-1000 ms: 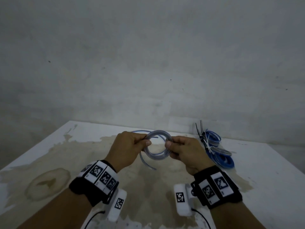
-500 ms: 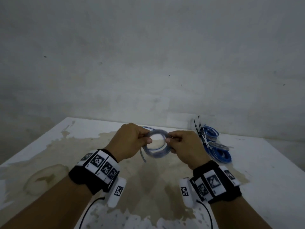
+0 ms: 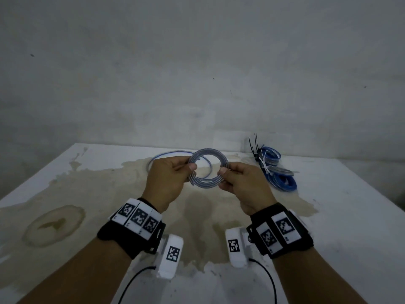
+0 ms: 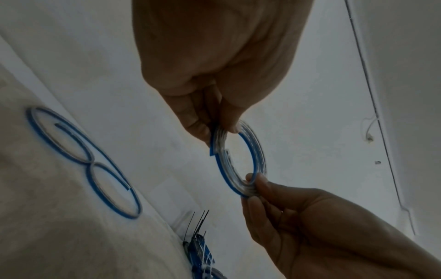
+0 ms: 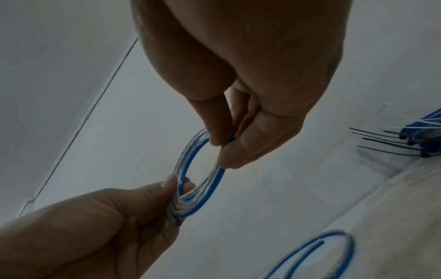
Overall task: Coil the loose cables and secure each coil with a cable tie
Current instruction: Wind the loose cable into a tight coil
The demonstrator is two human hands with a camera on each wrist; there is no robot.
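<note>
A small coil (image 3: pixel 207 152) of clear and blue cable is held up above the table between both hands. My left hand (image 3: pixel 190 170) pinches its left side between thumb and fingers, with the cable's cut end just below that pinch. My right hand (image 3: pixel 223 174) pinches the right side. The left wrist view shows the coil (image 4: pixel 260 151) edge-on, the left hand (image 4: pixel 222 128) above it and the right hand (image 4: pixel 253 186) below. From the right wrist, the right hand (image 5: pixel 224 149) grips the coil (image 5: pixel 185 160) from above and the left hand (image 5: pixel 177 190) from below. No tie is on this coil.
A loose blue cable (image 3: pixel 168 154) lies in open loops on the stained white table (image 3: pixel 65 194) behind my hands. At the back right lies a pile of tied blue coils (image 3: pixel 282 183) with black cable ties (image 3: pixel 254 143) sticking up. A grey wall stands close behind.
The cable tail that hung below the coil has been wound in, leaving only a short end at my left fingers. Both hands have kept their hold on the coil.
</note>
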